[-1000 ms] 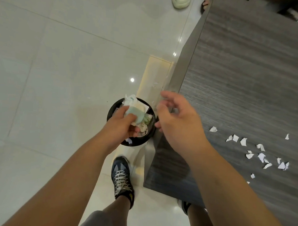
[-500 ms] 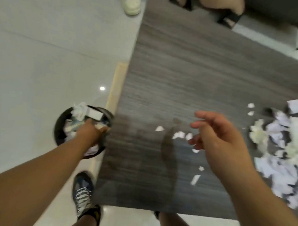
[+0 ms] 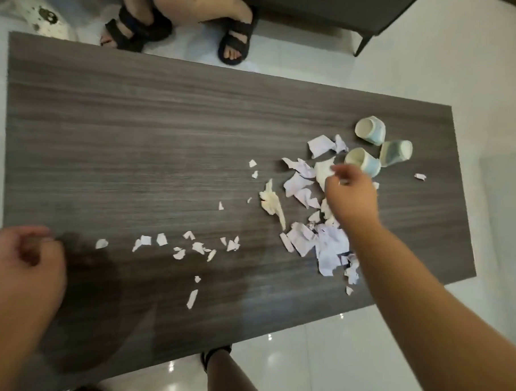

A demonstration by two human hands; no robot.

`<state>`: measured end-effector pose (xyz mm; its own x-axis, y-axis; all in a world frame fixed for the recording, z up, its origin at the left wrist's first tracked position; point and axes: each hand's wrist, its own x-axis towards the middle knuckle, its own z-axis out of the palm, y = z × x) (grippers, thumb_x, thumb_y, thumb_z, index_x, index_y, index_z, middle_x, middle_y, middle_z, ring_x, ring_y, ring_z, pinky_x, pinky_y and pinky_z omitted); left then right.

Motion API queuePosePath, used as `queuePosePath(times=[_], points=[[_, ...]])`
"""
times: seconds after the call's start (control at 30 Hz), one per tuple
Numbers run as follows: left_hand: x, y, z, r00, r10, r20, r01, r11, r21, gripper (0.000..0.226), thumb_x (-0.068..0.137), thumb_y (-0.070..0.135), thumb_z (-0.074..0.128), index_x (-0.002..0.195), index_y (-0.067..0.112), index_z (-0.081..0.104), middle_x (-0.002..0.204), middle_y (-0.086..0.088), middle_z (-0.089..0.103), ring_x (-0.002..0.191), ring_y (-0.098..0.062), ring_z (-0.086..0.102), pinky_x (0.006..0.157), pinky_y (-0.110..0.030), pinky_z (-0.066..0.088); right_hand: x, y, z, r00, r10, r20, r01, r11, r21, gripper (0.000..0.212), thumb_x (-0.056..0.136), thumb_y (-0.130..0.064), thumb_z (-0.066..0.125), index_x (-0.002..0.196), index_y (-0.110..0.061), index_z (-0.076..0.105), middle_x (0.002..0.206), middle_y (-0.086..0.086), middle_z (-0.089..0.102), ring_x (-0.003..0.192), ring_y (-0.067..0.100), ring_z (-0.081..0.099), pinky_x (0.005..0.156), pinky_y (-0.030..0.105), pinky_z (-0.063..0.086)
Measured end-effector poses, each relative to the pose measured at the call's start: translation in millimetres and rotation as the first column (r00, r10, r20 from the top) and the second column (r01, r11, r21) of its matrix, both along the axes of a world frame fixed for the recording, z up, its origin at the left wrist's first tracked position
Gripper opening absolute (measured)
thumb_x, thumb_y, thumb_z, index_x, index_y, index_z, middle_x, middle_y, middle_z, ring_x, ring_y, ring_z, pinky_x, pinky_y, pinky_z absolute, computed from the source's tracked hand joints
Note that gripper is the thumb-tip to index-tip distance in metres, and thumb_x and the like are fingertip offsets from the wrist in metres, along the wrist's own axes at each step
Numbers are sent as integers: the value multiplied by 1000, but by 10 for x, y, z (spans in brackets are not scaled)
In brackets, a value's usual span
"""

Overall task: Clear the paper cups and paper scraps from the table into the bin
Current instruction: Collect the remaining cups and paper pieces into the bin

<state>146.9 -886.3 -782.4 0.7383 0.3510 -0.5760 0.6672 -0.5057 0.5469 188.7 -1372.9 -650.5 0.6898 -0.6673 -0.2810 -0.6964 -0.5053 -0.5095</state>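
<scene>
Three crumpled pale blue paper cups [image 3: 370,130] [image 3: 396,152] [image 3: 363,163] lie on their sides at the far right of the dark wooden table [image 3: 120,130]. A pile of white and lilac paper scraps [image 3: 325,248] spreads in front of them, with a crumpled tissue [image 3: 271,203] at its left. Small scraps [image 3: 195,247] trail leftward along the near side. My right hand [image 3: 351,196] hovers over the pile just short of the nearest cup, fingers loosely bent, holding nothing. My left hand [image 3: 23,262] hangs loosely curled and empty over the table's near left corner. The bin is out of view.
Another person's feet in black sandals [image 3: 234,40] stand just past the table's far edge, beside a white shoe [image 3: 42,20]. A dark sofa base [image 3: 318,8] sits at the far right. My own leg [image 3: 231,377] stands at the near edge on glossy white tiles.
The view swung right from the bin to the whole table. My left hand let go of the paper in the bin and came back empty. My right hand reached right, over the pile by the cups.
</scene>
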Motion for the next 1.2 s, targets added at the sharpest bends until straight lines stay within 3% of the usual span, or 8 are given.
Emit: queuePosePath(times=[0.13,0.37,0.57,0.7,0.87,1.0,1.07,1.2], points=[[112,-1004,511,986,-164,41,162,985,52,12,95,49,58,103,46,66,88,19,69,85,-19,66,81,-43,55,463,-881,49,976,3,-219,-56,970,-238,67,83,-42,58,149,-32,52,157,9,41,145,35,41,116,47,38],[92,-2288,610,885,-461,69,466,871,-154,14,99,33,61,99,43,70,87,16,72,72,0,67,65,-24,48,652,-1407,-421,727,167,-666,-371,911,-178,84,88,-30,62,163,-37,26,163,14,32,148,46,34,116,56,41],[226,-3133,875,833,-530,161,553,785,-278,15,101,32,62,108,44,68,101,15,71,78,1,67,61,-10,46,409,-1379,-362,892,178,-416,-258,956,-143,72,86,-33,66,153,-33,40,140,13,54,129,39,56,100,48,51],[416,-3679,1050,874,-456,168,459,662,-592,52,95,43,76,138,57,52,126,24,62,84,12,69,67,-6,51,109,-894,25,966,244,-81,-220,948,231,54,78,-54,71,127,-44,52,107,-12,69,86,-4,70,70,12,51],[578,-4020,1067,850,-487,200,511,675,-532,55,89,48,78,134,62,50,113,27,71,93,11,69,81,-22,56,-173,-649,256,940,339,-38,-244,745,621,51,93,-78,42,126,-50,68,115,-20,72,100,-10,68,87,16,51],[570,-3915,986,861,-472,191,500,715,-488,35,87,54,80,113,55,57,101,27,71,88,9,66,70,-18,51,258,-1307,119,927,375,-5,-375,927,0,56,98,-61,46,112,-15,75,108,4,70,99,17,67,88,43,54],[541,-3841,986,862,-469,191,495,702,-512,36,85,57,81,115,53,60,105,31,71,90,5,69,71,-17,55,625,-1810,-1,962,258,-85,-271,899,-344,49,91,-48,59,133,-23,67,137,5,58,127,32,57,107,45,47],[473,-3727,1017,874,-434,219,478,681,-555,44,84,49,85,121,49,60,109,25,73,94,0,72,77,-22,60,994,-2554,-233,911,-57,-408,-65,958,-279,85,80,-55,72,156,-35,40,162,9,34,144,39,43,113,50,43]])
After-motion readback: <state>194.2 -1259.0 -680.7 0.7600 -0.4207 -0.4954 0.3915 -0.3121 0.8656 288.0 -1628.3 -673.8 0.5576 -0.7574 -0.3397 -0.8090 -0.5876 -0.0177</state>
